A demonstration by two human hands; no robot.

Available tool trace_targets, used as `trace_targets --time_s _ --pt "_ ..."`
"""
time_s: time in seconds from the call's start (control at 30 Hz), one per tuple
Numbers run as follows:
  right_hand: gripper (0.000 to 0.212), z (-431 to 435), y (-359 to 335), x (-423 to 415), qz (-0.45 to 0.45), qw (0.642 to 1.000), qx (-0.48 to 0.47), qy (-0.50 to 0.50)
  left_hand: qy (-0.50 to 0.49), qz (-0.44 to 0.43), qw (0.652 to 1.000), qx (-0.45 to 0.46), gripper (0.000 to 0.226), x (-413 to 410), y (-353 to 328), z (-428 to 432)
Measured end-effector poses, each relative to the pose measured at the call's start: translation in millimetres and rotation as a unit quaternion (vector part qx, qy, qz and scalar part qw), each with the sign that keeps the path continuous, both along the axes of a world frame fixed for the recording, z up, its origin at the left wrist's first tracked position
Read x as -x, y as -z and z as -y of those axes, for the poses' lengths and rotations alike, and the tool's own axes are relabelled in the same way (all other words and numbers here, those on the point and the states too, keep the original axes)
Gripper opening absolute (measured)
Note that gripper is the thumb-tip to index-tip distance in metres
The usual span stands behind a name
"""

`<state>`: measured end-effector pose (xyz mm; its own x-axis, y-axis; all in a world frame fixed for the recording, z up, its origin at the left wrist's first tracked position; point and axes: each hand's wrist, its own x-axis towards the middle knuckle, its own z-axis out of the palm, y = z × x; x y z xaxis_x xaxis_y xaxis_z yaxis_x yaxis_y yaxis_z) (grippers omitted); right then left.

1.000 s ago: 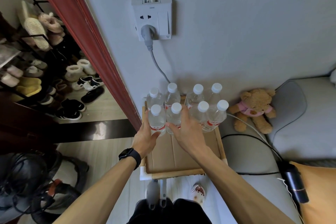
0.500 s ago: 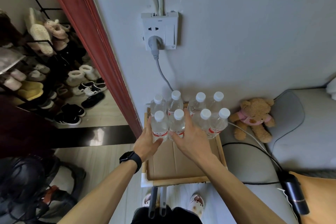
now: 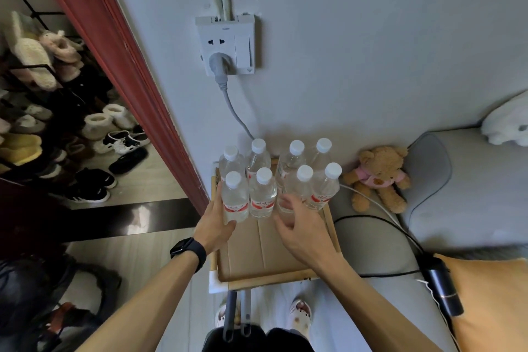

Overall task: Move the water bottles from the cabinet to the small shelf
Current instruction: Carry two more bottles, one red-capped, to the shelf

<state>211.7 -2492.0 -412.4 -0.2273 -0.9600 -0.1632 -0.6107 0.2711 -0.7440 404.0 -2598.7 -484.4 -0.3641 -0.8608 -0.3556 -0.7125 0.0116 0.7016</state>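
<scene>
Water bottles: eight in number, clear, white-capped, red-labelled. Stand upright in two rows of four at the wall end of the small shelf, directly ahead of both hands.

Left hand: clasps the front-left bottle low on its body, fingers up the outer flank, thumb across the front near the base.

Right hand: fingers spread and relaxed, holding nothing. Fingertips at the foot of the third front-row bottle; contact not confirmable.

Between the two hands: second front-row bottle.

Below both wrists: bare cardboard floor of the shelf, inside its wooden frame.

On the left wrist: black watch.

Right of the right hand, off the shelf: teddy bear in a pink top.

Above the fingertips, on the wall: socket plate with a grey plug inserted.

Left of the left hand, beyond the red door frame: rack of shoes.
</scene>
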Motion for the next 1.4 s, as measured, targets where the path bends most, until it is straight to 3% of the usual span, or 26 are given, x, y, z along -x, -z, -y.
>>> trace_targets --time_s 0.1,0.2,0.33,0.57,0.73,0.83,1.13,1.4 --pt "0.040 -7.0 10.6 4.1 -0.008 0.998 -0.057 -0.029 -0.014 0.012 1.000 -0.015 0.102 -5.7 5.5 -1.0" --pt "0.024 -11.7 22.5 9.4 -0.021 0.995 -0.075 -0.066 -0.039 0.007 0.999 -0.028 0.081 -14.3 17.3 -4.6" --pt "0.015 -3.5 25.3 10.0 -0.038 0.977 -0.100 -0.187 -0.068 0.102 0.992 -0.006 0.057 -20.4 -1.9 -39.3" --pt "0.021 38.7 -5.3 -40.5 -0.103 0.884 -0.013 -0.455 -0.246 0.218 0.944 0.015 0.057 -74.8 -28.2 -137.1" --pt "0.024 4.7 -32.2 -127.0 -0.103 0.796 0.064 -0.593 -0.379 0.243 0.892 0.036 0.053 -127.9 -71.5 -259.5" --pt "0.026 -50.4 -54.8 -193.9 -0.096 0.711 0.115 -0.687 -0.474 0.277 0.833 0.073 0.047 -152.5 -106.7 -352.7" --pt "0.026 -325.9 -167.2 -346.2 0.005 0.444 0.223 -0.868 -0.704 0.402 0.585 0.025 0.052 -165.3 -201.7 -697.3" --pt "0.035 -634.0 -235.0 -407.8 0.120 0.275 0.313 -0.901 -0.807 0.447 0.372 -0.101 0.059 -96.9 -266.1 -1013.2"
